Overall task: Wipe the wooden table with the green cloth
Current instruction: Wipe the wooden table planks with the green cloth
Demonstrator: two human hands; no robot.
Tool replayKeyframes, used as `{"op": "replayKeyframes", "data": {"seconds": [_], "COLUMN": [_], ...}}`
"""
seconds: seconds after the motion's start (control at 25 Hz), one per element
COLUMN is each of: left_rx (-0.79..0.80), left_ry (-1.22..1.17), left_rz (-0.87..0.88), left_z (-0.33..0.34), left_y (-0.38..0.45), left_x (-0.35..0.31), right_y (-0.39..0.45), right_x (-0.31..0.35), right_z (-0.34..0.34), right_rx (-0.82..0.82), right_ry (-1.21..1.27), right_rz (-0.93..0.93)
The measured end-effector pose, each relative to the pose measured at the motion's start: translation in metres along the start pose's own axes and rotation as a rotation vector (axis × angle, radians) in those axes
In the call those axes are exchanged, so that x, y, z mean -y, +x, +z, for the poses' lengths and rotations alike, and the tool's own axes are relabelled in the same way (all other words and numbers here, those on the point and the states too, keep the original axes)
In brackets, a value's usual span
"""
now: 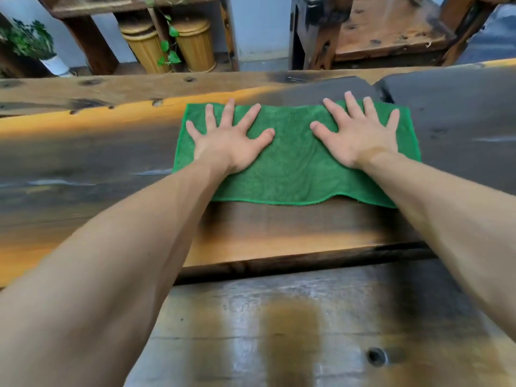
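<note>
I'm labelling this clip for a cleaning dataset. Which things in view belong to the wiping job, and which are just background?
Part of the job:
green cloth, spread flat
wooden table
left hand and right hand, both pressing flat on the cloth

Just lying about:
two yellow ribbed bins
trailing vine
potted plant
wooden bench beyond the table

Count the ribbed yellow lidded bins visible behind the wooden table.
2. Both ribbed yellow lidded bins stand side by side on the floor under the dark wooden shelf: one on the left, one on the right, a trailing green vine between them. Others may be hidden.
</note>
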State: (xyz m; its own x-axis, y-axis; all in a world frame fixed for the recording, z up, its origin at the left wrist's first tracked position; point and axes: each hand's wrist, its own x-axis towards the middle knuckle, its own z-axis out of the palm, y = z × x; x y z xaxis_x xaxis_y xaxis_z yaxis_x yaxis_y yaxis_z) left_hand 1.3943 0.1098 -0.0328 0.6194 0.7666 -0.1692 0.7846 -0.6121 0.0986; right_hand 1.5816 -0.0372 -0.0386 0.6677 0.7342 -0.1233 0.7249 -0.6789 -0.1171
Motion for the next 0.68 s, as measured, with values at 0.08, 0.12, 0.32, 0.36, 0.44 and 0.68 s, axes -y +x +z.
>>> {"op": "replayKeyframes", "data": {"seconds": [0.08, 0.12, 0.32, 0.36, 0.44, 0.68], "left_rx": [0.002, -0.004, -0.059, -0.062, -0.07, -0.103], "left_ry": [-0.011, -0.015, -0.017, -0.009, 0.018, 0.042], "left_rz": [-0.004, -0.002, 0.02, 0.02, 0.011, -0.003], "left_z": [-0.002, -0.005, -0.009, -0.01, -0.011, -0.008], "left_y": [0.024, 0.035, 0.081, 0.088, 0.099, 0.103], "left_x": [-0.003, -0.005, -0.014, -0.016, -0.022, -0.028], "right_y": [0.024, 0.035, 0.081, 0.088, 0.098, 0.105], "right_x": [0.0, 0.0, 0.002, 0.003, 0.004, 0.008], "right_z": [-0.002, -0.005, -0.008, -0.008, -0.009, -0.007], "right_rx": [0.01, 0.014, -0.003, -0.008, -0.026, -0.039], "right_ry": [-0.007, -0.004, 0.004, 0.003, -0.006, -0.007], "right_rz": [-0.005, -0.008, -0.031, -0.035, -0.032, -0.023]}}
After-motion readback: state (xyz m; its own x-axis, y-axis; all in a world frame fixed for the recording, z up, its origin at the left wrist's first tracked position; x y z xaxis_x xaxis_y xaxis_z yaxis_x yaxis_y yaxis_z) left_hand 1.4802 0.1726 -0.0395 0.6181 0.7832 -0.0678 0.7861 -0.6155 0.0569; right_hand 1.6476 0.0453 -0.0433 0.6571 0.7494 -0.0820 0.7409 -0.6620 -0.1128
